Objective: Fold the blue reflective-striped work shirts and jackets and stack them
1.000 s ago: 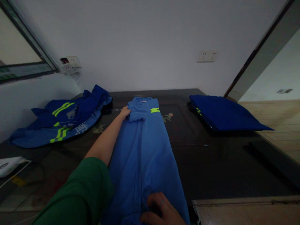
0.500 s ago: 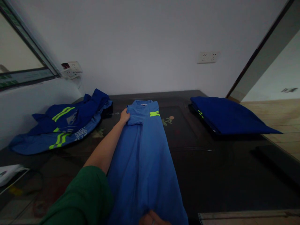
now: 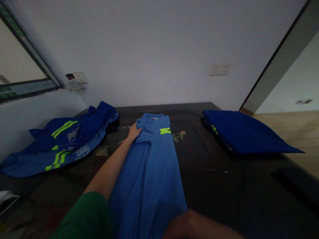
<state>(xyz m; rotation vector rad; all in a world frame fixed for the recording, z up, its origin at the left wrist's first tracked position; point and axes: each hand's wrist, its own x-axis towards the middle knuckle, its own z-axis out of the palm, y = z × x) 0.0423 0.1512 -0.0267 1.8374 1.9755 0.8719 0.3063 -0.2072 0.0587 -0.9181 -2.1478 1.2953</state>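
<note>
A light blue garment (image 3: pixel 159 166) with a collar and a yellow-green stripe lies lengthwise, folded narrow, on a dark table (image 3: pixel 206 186). My left hand (image 3: pixel 134 131) is closed on the garment's left edge, near the shoulder and folded sleeve. At the bottom of the view my right hand (image 3: pixel 186 224) is over the lower part of the garment, blurred by motion, its fingers not clear.
Rumpled blue garments (image 3: pixel 72 136) with yellow-green stripes lie at the left. A folded dark blue stack (image 3: pixel 249 132) lies at the right. A white device (image 3: pixel 6 199) sits at the left edge. A wall (image 3: pixel 149 49) with sockets stands behind.
My right hand has moved right and slightly up, from the garment's lower middle to its lower right edge. My left hand keeps its hold near the shoulder. The view has tilted up slightly.
</note>
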